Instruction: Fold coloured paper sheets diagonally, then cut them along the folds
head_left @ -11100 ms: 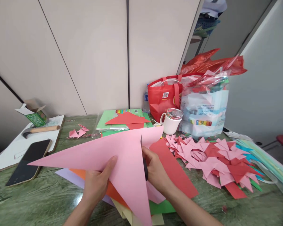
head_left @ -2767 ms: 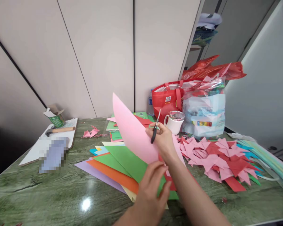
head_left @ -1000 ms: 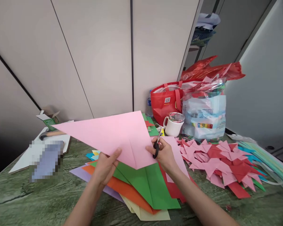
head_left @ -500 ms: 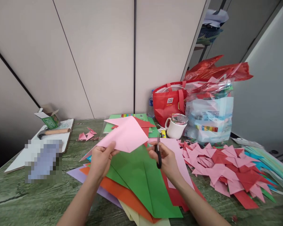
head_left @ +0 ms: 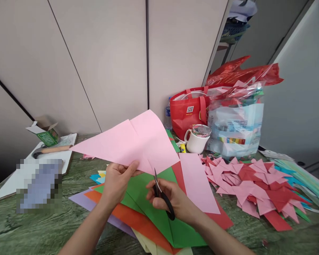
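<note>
My left hand [head_left: 118, 180] pinches the lower edge of a large pink folded paper triangle [head_left: 130, 143] and holds it up above the table. My right hand [head_left: 172, 202] grips black-handled scissors [head_left: 162, 196], whose blades point up at the pink paper's lower edge just right of my left thumb. Under both hands lies a fanned stack of coloured sheets, with a green sheet [head_left: 154, 202] on top and orange, purple and yellow ones below. A pink strip [head_left: 198, 182] lies on red paper to the right.
A heap of folded pink and red paper pieces [head_left: 252, 184] covers the right side. A white mug [head_left: 196, 141], a red bag [head_left: 188, 111] and a full plastic bag [head_left: 235, 124] stand at the back. At the left are a board, a hammer [head_left: 51, 149] and a small green box [head_left: 45, 134].
The pink triangle has been raised and spread wider again. My right hand has dropped nearer to me and the scissors now point up at the paper's lower edge.
</note>
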### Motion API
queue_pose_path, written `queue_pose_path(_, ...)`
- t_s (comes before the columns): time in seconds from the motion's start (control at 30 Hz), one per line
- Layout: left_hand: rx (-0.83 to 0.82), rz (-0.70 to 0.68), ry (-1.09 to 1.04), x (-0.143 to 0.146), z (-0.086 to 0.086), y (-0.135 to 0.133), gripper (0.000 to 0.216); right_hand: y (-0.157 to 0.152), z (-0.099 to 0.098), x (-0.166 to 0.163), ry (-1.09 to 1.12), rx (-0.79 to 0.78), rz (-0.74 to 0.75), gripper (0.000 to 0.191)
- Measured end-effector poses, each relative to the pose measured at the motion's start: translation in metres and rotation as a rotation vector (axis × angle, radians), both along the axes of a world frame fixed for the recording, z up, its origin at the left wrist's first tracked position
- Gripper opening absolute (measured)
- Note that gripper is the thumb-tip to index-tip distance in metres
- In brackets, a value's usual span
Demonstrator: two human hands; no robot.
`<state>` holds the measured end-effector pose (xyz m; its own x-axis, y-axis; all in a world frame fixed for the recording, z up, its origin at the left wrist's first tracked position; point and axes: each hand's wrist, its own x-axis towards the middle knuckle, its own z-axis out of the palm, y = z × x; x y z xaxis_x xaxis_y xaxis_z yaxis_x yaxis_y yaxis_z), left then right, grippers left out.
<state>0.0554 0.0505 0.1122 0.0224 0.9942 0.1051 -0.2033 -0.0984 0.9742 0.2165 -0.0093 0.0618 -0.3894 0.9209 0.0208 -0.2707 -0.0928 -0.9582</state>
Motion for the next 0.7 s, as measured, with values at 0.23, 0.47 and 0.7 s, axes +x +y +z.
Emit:
queue_pose_path(0.23, -0.074, -0.07, 0.031, 0.003, 0.007, -0.005, 0.024, -0.001, -0.001, -0.001, -0.022, -0.031, 0.005, 0.048)
queue_pose_path(0.47, -0.025, -0.016, 0.102, -0.003, -0.001, -0.002, 0.024, -0.003, 0.0, -0.001, -0.045, -0.056, 0.011, 0.049)
queue_pose_path(0.7, 0.017, -0.043, 0.151, -0.006, -0.001, -0.001, 0.019, -0.003, 0.0, -0.002, -0.066, -0.048, 0.006, 0.048)
